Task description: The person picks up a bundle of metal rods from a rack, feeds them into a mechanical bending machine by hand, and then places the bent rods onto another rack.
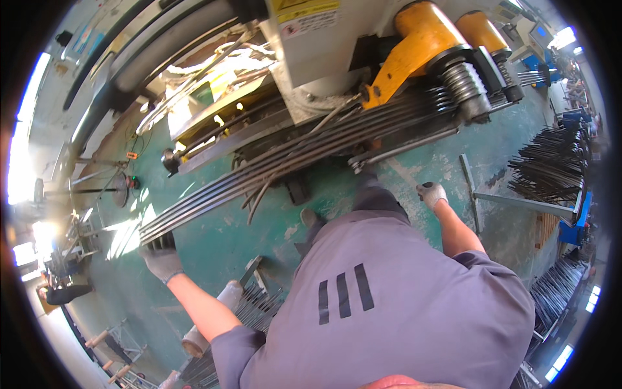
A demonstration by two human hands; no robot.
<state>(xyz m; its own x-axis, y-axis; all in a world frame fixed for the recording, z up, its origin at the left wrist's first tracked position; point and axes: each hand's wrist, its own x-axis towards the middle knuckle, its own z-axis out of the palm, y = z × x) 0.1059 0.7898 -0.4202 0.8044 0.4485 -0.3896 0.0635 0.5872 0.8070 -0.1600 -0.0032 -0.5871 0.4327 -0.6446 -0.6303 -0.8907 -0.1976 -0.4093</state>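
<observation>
Several long metal rods (278, 159) run side by side from the machine at upper right down to the lower left. At their left ends is my left hand (162, 260), in a grey glove with dark fingers, closed round the rods. My right hand (431, 194), gloved too, hangs away from the rods at my right side, its fingers curled in with nothing seen in them. The far ends of the rods pass by a ribbed metal roller (465, 84) under an orange machine arm (414, 48).
A thin bent cable (262, 194) crosses the rods. Dark rods are piled on a rack (551, 162) at right, beside a metal frame bar (518, 200). Behind my left arm stand a wrapped roll (210, 318) and more rods. A round-based stand (121, 188) is at far left.
</observation>
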